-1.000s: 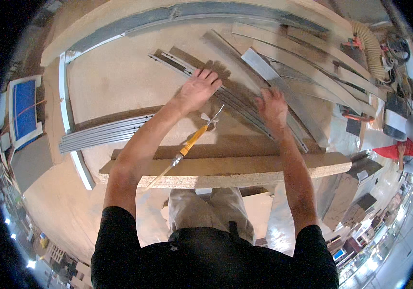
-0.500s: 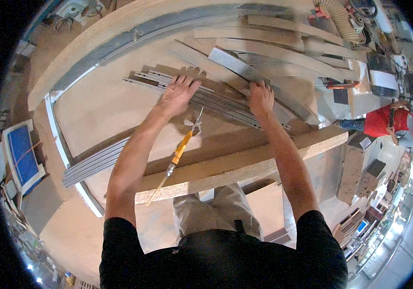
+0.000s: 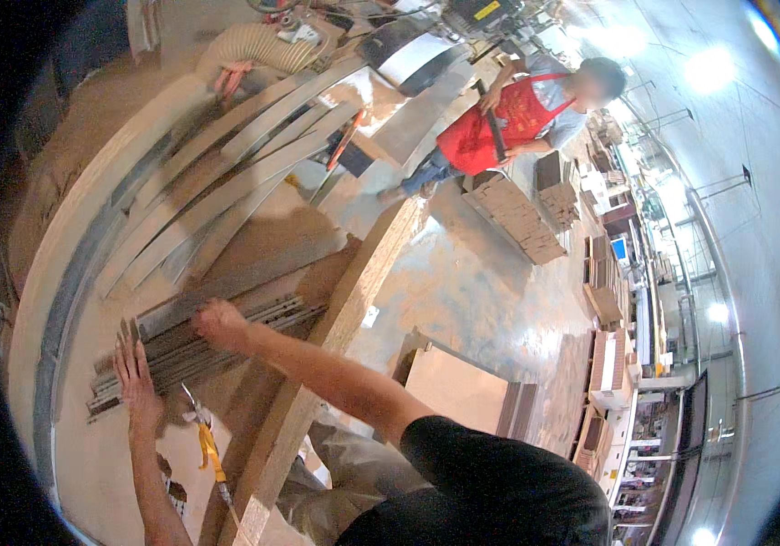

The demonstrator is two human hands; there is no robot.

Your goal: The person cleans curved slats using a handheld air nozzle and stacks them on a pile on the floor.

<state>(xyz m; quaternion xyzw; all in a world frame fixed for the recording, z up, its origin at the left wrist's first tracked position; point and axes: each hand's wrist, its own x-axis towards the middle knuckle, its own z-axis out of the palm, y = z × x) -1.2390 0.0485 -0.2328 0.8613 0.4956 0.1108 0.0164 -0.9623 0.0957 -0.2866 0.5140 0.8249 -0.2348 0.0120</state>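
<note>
Both hands on the bundle of thin grey metal strips [image 3: 199,350], lower left of frame, lying flat on the pale wooden counter [image 3: 90,473]. Left hand [image 3: 138,378] flat, fingers spread, pressing the bundle's near end. Right hand [image 3: 219,325] curled over the bundle's middle; can't tell whether it grips. Yellow-handled tool [image 3: 208,455] lies on the counter just below the left hand. Longer curved grey strips [image 3: 226,173] fan out upper left. Person in red apron [image 3: 499,114] stands at top centre.
</note>
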